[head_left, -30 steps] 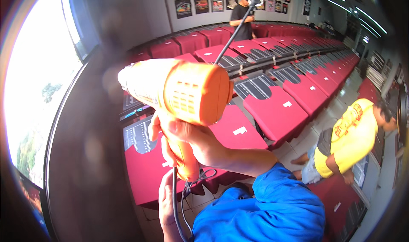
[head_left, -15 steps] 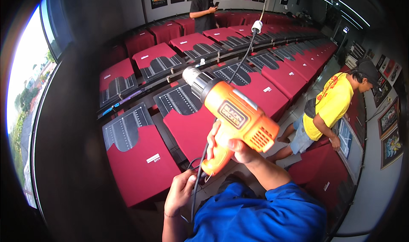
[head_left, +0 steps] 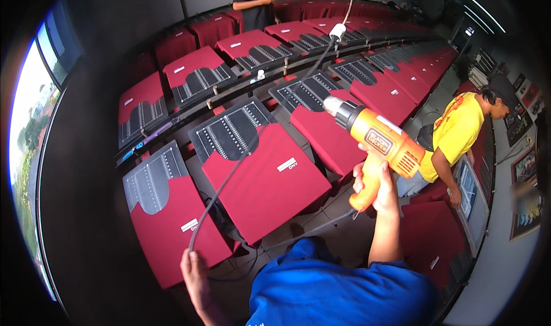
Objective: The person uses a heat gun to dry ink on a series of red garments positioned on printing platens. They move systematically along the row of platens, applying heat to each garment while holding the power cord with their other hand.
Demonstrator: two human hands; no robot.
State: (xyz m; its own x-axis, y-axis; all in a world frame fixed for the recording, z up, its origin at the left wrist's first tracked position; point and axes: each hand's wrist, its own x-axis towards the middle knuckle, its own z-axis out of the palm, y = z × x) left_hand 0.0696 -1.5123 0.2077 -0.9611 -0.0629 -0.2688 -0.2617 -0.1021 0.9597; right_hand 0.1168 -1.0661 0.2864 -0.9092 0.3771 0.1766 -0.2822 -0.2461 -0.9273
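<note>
My right hand (head_left: 383,193) is wrapped round the handle of an orange heat gun (head_left: 383,137), held up over the boards. The gun's silver nozzle (head_left: 331,105) points to the far left. Low on the left, my left hand (head_left: 195,273) is closed on the dark power cord (head_left: 208,208). From there the cord arcs up across the boards toward a white socket (head_left: 337,32) hanging on a pale cable. Another stretch of cord runs leftward from the bottom of the gun's handle. Beneath lies a maroon cloth (head_left: 270,182) on a dark board with white markings.
Rows of similar cloth-covered boards (head_left: 198,70) run along dark rails (head_left: 232,89). At right, a person in a yellow shirt (head_left: 456,128) bends over a framed screen (head_left: 472,194). Someone in black (head_left: 255,10) stands at the back. A window (head_left: 34,125) is at far left.
My right hand has carried the heat gun to the right. My left hand has drawn away from its handle, down and left, stretching the cord across the boards. The yellow-shirted person bends lower.
</note>
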